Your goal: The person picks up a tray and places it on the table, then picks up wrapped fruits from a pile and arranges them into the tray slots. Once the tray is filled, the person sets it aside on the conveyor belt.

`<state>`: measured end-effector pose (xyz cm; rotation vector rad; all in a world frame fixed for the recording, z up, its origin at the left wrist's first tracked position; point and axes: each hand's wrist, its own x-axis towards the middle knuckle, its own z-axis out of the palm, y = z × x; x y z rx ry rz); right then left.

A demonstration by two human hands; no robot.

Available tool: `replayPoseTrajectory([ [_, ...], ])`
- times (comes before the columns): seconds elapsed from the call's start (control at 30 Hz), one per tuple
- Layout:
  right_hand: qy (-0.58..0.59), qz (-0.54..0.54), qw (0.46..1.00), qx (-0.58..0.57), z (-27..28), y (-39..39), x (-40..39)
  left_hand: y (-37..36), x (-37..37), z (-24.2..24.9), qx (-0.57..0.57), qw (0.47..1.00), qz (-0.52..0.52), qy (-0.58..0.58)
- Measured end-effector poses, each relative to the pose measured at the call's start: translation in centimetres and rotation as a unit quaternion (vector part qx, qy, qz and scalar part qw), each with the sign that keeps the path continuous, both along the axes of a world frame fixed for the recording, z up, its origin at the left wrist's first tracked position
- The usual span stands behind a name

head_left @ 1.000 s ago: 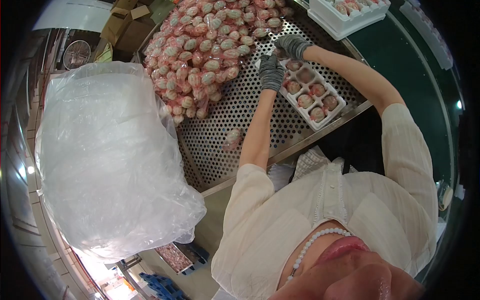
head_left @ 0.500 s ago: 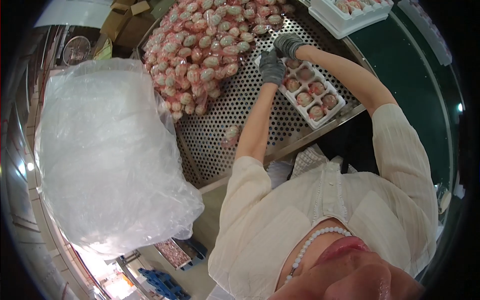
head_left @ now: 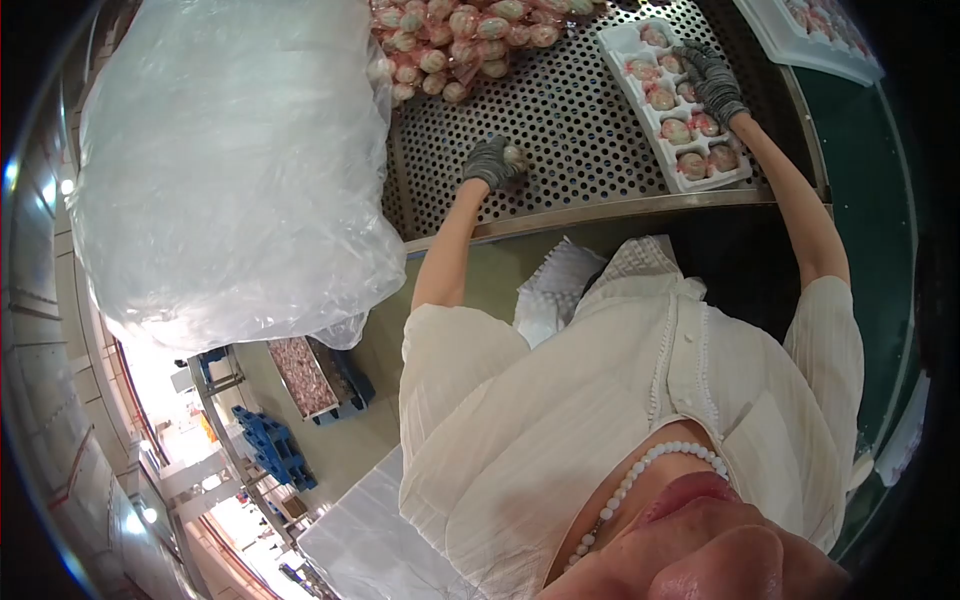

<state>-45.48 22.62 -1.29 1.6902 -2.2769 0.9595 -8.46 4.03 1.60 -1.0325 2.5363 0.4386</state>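
My left hand (head_left: pixel 487 163), in a grey knit glove, is closed round an egg-shaped item in clear plastic wrap (head_left: pixel 513 158) on the perforated metal table. Part of this wrapped egg shows past my fingers. My right hand (head_left: pixel 710 80), gloved alike, lies over the right side of a white compartment tray (head_left: pixel 655 153), fingers stretched out across its cups. Wrapped eggs (head_left: pixel 676 131) with red-printed film sit in the tray's two rows. What lies under my right fingers is partly hidden.
A heap of wrapped eggs (head_left: pixel 462 40) covers the table's far left. A big clear plastic bag (head_left: pixel 235 170) bulges at the left. Another white tray (head_left: pixel 830 50) with eggs stands on the green surface (head_left: pixel 870 170) at the right. The metal table's edge (head_left: pixel 610 210) runs before me.
My left hand has left the tray and reached the loose wrapped egg near the front. My right hand has moved down the tray's side, and eggs now fill cups that looked bare. The view has shifted.
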Motion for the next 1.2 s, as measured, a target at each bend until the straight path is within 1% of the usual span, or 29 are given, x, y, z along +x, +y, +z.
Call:
replayPoseTrajectory([
  [0.03, 0.0, 0.0, 1.0, -0.005, -0.2, 0.1, 0.1, -0.1, 0.3, -0.2, -0.005, 1.0, 0.0, 0.0],
  [0.1, -0.178, -0.02, 0.982, 0.055, -0.2, 0.9, -0.1, -0.3, -0.4, -0.7, 0.041, 0.994, 0.067, 0.082],
  [0.13, -0.175, -0.027, 0.983, 0.049, 0.5, 1.3, 0.0, -1.0, -1.0, -1.3, 0.063, 0.976, 0.112, 0.176],
  [0.17, -0.108, -0.013, 0.994, -0.001, 1.4, 1.4, 0.3, -1.6, -2.4, -1.0, 0.062, 0.976, 0.102, 0.18],
  [0.2, -0.039, 0.002, 0.998, -0.046, 2.1, 1.6, 0.8, -2.1, -3.9, -0.9, 0.229, 0.892, 0.245, 0.302],
  [0.23, 0.03, 0.017, 0.996, -0.088, 3.0, 1.8, 1.5, -2.1, -5.2, -0.6, 0.384, 0.745, 0.374, 0.397],
  [0.27, -0.088, 0.021, 0.995, -0.042, 4.3, 1.6, 3.0, -0.7, -6.5, 1.4, 0.37, 0.779, 0.279, 0.423],
  [0.3, -0.205, 0.025, 0.979, 0.0, 5.7, 1.0, 4.2, 0.2, -8.2, 2.0, 0.374, 0.781, 0.268, 0.422],
  [0.37, -0.295, 0.184, 0.935, -0.067, 4.2, -1.1, 4.7, 2.5, -12.1, 2.4, 0.357, 0.737, 0.116, 0.562],
  [0.43, -0.427, 0.12, 0.896, 0.017, 3.8, -2.3, 6.3, 5.2, -15.1, 3.7, 0.37, 0.734, 0.056, 0.566],
  [0.47, -0.348, 0.088, 0.93, 0.082, 4.5, -2.5, 6.3, 6.4, -16.5, 4.0, 0.285, 0.754, -0.01, 0.592],
  [0.5, -0.344, 0.078, 0.932, 0.081, 5.1, -2.0, 6.0, 7.3, -17.4, 4.2, 0.195, 0.763, -0.074, 0.612],
  [0.53, -0.435, 0.109, 0.893, 0.03, 5.6, -1.5, 5.6, 7.6, -17.9, 4.0, 0.331, 0.72, 0.008, 0.61],
  [0.57, -0.52, 0.142, 0.842, -0.021, 6.2, -1.2, 5.3, 7.5, -18.3, 4.0, 0.335, 0.716, 0.006, 0.613],
  [0.63, -0.607, 0.068, 0.791, -0.023, 7.6, -1.2, 4.4, 6.4, -18.8, 4.2, 0.454, 0.709, 0.147, 0.519],
  [0.67, -0.624, 0.079, 0.775, -0.051, 6.5, -1.7, 3.3, 6.0, -19.0, 4.3, 0.538, 0.649, 0.191, 0.502],
  [0.7, -0.641, 0.088, 0.758, -0.08, 5.4, -2.0, 2.1, 5.9, -19.2, 4.2, 0.538, 0.648, 0.191, 0.503],
  [0.73, -0.691, 0.138, 0.702, -0.104, 5.5, -2.0, 1.5, 5.9, -19.4, 4.1, 0.52, 0.67, 0.173, 0.5],
  [0.77, -0.69, 0.137, 0.703, -0.106, 5.5, -2.3, 1.1, 5.9, -19.8, 4.1, 0.502, 0.692, 0.154, 0.496],
  [0.8, -0.659, 0.103, 0.743, -0.059, 5.5, -2.7, 0.7, 5.9, -20.4, 4.2, 0.507, 0.66, 0.221, 0.509],
  [0.83, -0.624, 0.068, 0.778, -0.01, 5.4, -2.9, 0.5, 5.3, -20.9, 3.7, 0.509, 0.66, 0.219, 0.508],
  [0.87, -0.465, 0.031, 0.885, 0.01, 6.4, -2.8, 1.0, 4.3, -21.7, 2.5, 0.42, 0.701, 0.192, 0.543],
  [0.9, -0.464, 0.03, 0.885, 0.012, 7.0, -3.4, 1.1, 3.1, -22.4, 1.3, 0.326, 0.735, 0.165, 0.572],
  [0.93, -0.376, 0.01, 0.926, 0.033, 7.4, -3.9, 1.3, 2.2, -23.0, 1.0, 0.198, 0.782, 0.118, 0.579],
  [0.97, -0.284, -0.008, 0.958, 0.052, 7.8, -4.6, 1.5, 1.7, -23.5, 0.6, 0.198, 0.782, 0.12, 0.58],
  [1.03, -0.246, -0.017, 0.966, 0.075, 9.0, -5.4, 2.3, 0.9, -24.3, 0.5, 0.019, 0.857, 0.094, 0.506],
  [1.1, -0.17, -0.042, 0.977, 0.12, 9.9, -5.7, 3.0, 0.5, -24.8, 0.0, 0.016, 0.847, 0.096, 0.522],
  [1.17, -0.126, -0.024, 0.989, 0.074, 8.7, -6.1, 2.8, 0.8, -25.0, 0.1, -0.072, 0.908, 0.071, 0.407],
  [1.2, -0.128, -0.027, 0.984, 0.12, 8.2, -6.5, 2.5, 1.2, -24.6, 0.0, -0.043, 0.913, 0.068, 0.401],
])
